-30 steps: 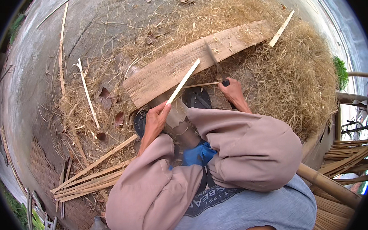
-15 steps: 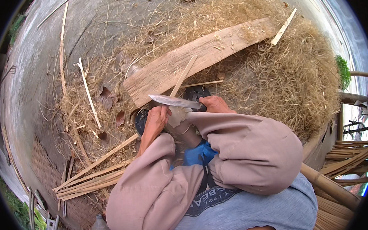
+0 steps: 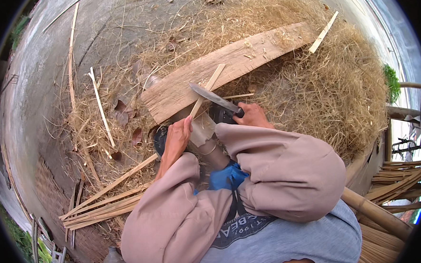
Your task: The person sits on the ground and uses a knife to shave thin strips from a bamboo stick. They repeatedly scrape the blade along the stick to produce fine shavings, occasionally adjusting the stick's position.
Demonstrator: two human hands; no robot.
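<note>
My left hand (image 3: 176, 137) is closed around the near end of a pale wooden strip (image 3: 215, 76), probably bamboo. The strip slants away to the upper right, its far part over a long wooden plank (image 3: 175, 93). My right hand (image 3: 254, 115) grips the dark handle of a knife (image 3: 213, 97). The long grey blade points to the upper left and crosses the strip, its tip over the plank's near edge. Below the blade, a beige wrapping (image 3: 202, 131) covers part of a lower leg.
Curly shavings (image 3: 332, 92) heap up at the right and behind the plank. A bundle of split strips (image 3: 105, 208) lies at lower left, with loose strips (image 3: 99, 106) beyond it. At the right edge are a thick pole (image 3: 376, 213) and more strips (image 3: 399, 183).
The knife has swung away from my left hand and further out along the strip, its tip turning up and to the right. My left hand keeps nearly the same place.
</note>
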